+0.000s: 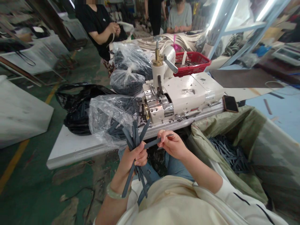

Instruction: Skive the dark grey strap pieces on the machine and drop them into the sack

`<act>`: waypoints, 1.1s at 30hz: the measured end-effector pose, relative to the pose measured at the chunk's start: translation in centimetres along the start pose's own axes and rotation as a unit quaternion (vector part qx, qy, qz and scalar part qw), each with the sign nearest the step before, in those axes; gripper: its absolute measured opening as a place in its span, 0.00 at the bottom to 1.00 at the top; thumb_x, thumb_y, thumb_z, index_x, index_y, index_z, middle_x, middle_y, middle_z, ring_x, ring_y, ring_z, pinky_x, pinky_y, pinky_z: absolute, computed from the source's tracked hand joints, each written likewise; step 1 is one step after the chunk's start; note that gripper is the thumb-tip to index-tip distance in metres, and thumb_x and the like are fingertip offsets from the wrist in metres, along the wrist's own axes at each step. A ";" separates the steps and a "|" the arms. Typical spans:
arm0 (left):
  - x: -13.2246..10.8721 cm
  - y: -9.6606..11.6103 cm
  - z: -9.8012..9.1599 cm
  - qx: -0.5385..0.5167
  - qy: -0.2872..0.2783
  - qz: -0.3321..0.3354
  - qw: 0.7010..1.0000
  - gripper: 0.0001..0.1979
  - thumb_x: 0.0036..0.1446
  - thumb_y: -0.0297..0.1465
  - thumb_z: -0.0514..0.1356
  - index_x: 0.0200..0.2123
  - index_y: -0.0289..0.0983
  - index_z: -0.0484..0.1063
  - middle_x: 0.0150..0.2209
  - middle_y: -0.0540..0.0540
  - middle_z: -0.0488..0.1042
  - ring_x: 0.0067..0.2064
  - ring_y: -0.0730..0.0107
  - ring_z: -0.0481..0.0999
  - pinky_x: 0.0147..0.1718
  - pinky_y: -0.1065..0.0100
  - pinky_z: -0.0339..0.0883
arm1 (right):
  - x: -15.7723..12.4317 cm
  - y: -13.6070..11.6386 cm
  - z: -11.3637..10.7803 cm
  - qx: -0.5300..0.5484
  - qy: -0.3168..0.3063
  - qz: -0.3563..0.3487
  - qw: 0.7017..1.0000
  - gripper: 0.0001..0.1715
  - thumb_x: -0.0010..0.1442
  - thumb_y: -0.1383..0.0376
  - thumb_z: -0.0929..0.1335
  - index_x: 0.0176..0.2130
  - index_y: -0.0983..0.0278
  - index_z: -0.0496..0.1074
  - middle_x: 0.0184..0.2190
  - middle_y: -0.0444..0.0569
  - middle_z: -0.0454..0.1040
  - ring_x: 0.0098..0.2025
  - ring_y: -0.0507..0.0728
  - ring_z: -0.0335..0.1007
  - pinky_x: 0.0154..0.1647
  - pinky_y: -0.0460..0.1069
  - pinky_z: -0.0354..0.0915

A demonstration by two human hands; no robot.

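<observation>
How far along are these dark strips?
Looks done: the loose strips in the lined sack. In hand: a bunch in the left hand, one strip pinched by the right hand. Left: those in the clear plastic bag.

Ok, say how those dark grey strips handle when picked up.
The dark grey strips are probably stiff but slightly springy: those fanning from the left hand stick out without drooping. They look light, since one hand grips a whole bunch. Their matt surface suggests moderate grip, not slipperiness.
</observation>
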State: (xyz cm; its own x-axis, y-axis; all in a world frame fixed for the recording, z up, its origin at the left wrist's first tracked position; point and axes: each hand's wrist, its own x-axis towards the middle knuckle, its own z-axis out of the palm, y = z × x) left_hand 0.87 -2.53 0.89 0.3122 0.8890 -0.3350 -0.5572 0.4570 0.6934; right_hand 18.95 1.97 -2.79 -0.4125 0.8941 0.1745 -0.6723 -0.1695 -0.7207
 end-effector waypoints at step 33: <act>0.1 0.6 0.1 0.087 0.069 0.036 0.993 0.09 0.50 0.32 0.67 0.32 0.34 0.72 0.13 0.60 0.55 0.13 0.86 0.53 0.15 0.78 0.47 | 0.6 1.2 -0.1 0.022 0.057 0.048 0.997 0.11 0.56 0.59 0.73 0.38 0.60 0.73 0.29 0.43 0.66 0.29 0.50 0.61 0.33 0.48 0.60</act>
State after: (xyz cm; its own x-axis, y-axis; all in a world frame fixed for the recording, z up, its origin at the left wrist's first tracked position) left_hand 0.61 -2.21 1.33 0.1617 0.9206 -0.3555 -0.4291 0.3900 0.8147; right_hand 17.94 2.35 -3.60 -0.4052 0.9138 0.0276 -0.6605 -0.2718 -0.6999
